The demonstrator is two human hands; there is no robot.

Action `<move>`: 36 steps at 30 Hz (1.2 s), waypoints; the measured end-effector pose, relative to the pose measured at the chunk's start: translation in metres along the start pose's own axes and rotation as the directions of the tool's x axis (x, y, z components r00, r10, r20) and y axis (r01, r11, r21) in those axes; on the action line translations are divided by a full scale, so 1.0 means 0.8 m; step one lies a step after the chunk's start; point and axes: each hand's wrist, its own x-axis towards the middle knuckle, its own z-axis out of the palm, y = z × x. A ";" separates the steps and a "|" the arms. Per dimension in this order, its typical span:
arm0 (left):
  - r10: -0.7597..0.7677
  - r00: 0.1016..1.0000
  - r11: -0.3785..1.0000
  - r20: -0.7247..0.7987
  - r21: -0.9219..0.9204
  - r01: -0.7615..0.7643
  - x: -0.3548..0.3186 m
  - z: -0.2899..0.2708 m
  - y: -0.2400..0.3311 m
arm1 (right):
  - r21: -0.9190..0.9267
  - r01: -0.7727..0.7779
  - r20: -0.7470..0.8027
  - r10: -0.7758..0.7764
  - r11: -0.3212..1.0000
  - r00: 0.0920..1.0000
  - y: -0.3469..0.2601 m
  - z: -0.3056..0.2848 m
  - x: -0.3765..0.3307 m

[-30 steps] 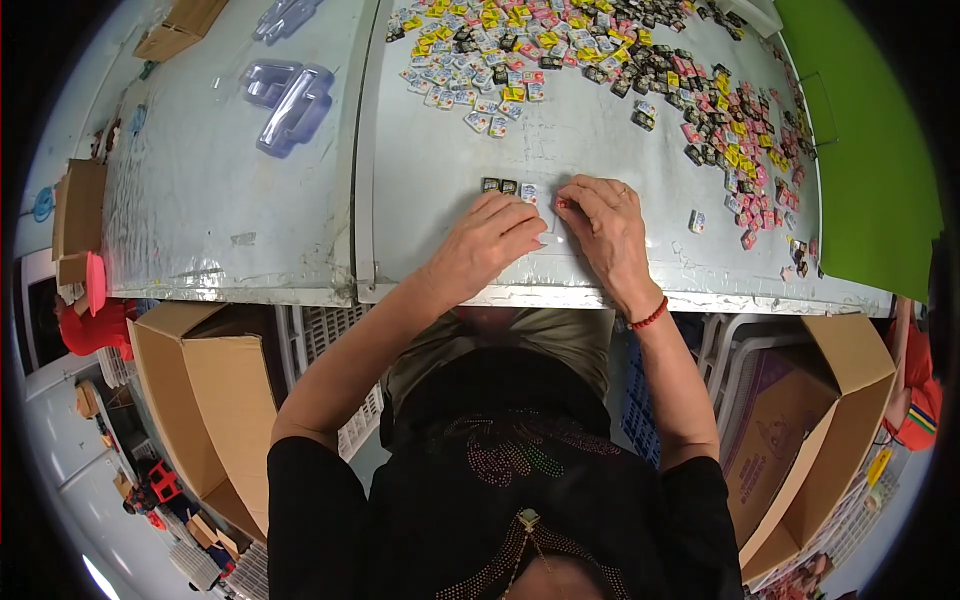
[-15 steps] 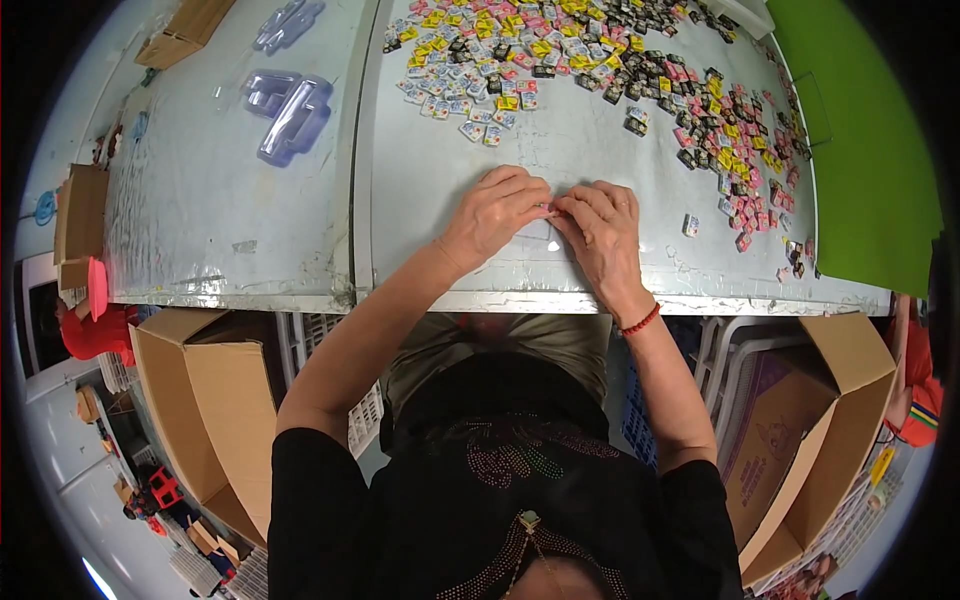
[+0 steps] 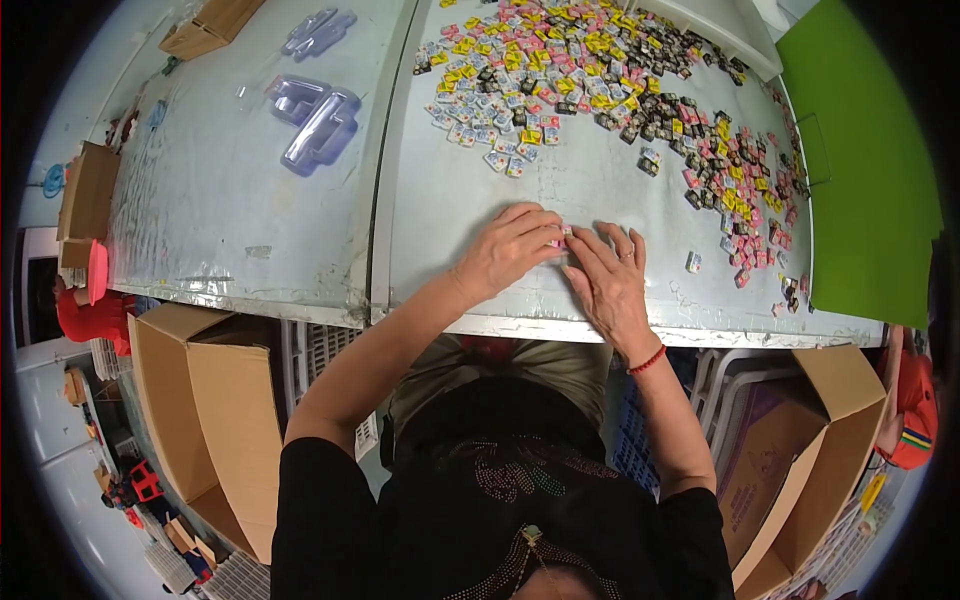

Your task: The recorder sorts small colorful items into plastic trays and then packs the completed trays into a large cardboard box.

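The left hand (image 3: 515,248) is curling its fingers down over a small pink-and-white wrapped packet (image 3: 557,241), and I cannot tell whether finger and thumb are pinching it or only steadying it. The right hand (image 3: 608,283) is spreading, its thumb standing away from its fingers and its forefinger reaching the packet's right side. The packet is lying between the two sets of fingertips, near the front edge of the white table surface (image 3: 440,225). A second ago the hands were working apart beside a short row of black and white packets; now they are meeting, and the left hand is probably hiding that row, which suggests the pink piece is being lined up with it. Farther out, a loose spread of coloured packets (image 3: 575,75) is covering the surface toward its far and right edges, and clear bluish plastic trays (image 3: 318,125) are lying beyond its left edge.
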 end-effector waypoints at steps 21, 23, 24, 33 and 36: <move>-0.226 0.966 0.922 0.129 0.349 0.169 0.101 -0.009 -0.109 | -0.010 0.050 -0.106 -0.050 0.999 0.993 0.081 0.074 0.170; -0.273 0.944 0.897 0.185 0.404 0.180 0.103 -0.007 -0.113 | -0.026 0.019 -0.037 -0.020 0.999 0.999 0.083 0.071 0.169; -0.281 0.939 0.898 0.197 0.398 0.185 0.104 -0.011 -0.111 | -0.012 0.041 -0.067 -0.041 0.999 0.997 0.085 0.067 0.165; -0.145 0.964 0.955 0.223 0.287 0.077 0.093 -0.026 -0.126 | 0.069 0.033 -0.209 -0.018 0.997 0.978 0.096 0.038 0.102; -0.045 0.989 0.963 0.138 0.269 0.007 0.084 -0.027 -0.120 | 0.089 -0.014 -0.165 0.028 0.996 0.986 0.085 0.008 0.072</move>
